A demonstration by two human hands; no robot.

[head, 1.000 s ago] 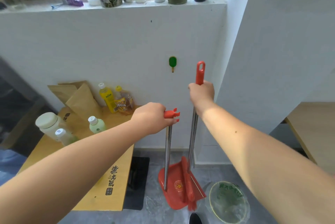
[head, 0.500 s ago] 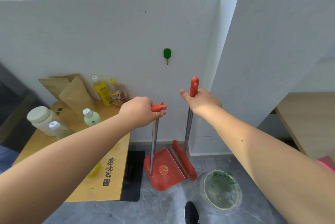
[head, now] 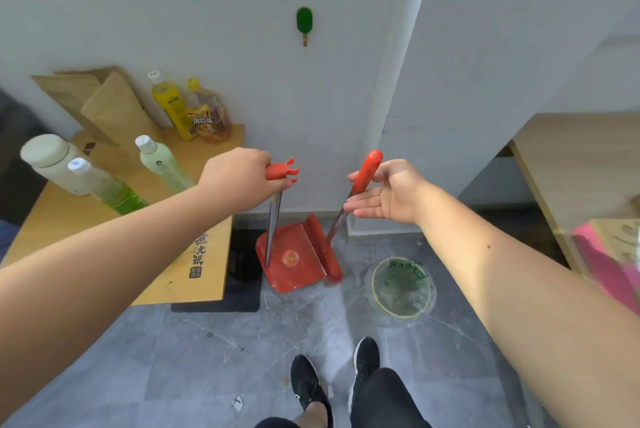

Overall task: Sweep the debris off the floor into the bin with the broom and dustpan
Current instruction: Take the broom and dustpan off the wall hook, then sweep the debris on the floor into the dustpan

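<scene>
Soft, bright daylight fills this corner. The wall (head: 173, 12) reads flat and pale, with no hard shadows on it. The floor (head: 242, 341) carries a dull sheen, and the bin (head: 373, 285) liner glints a little. My dustpan (head: 298, 265) is sharp in the middle. Toward the edges things smear, worst at the pink thing (head: 602, 265) on the right, and my forearms (head: 519, 272) balloon from the lens bend.

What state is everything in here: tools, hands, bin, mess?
Dustpan: standing on the floor.
Broom: tilted, head at the dustpan's edge.
Left hand: grips the dustpan's handle.
Right hand: fingers straight, broom handle leaning in it.
Bin: upright, open-topped.
Paper scrap: on the floor, unswept.
</scene>
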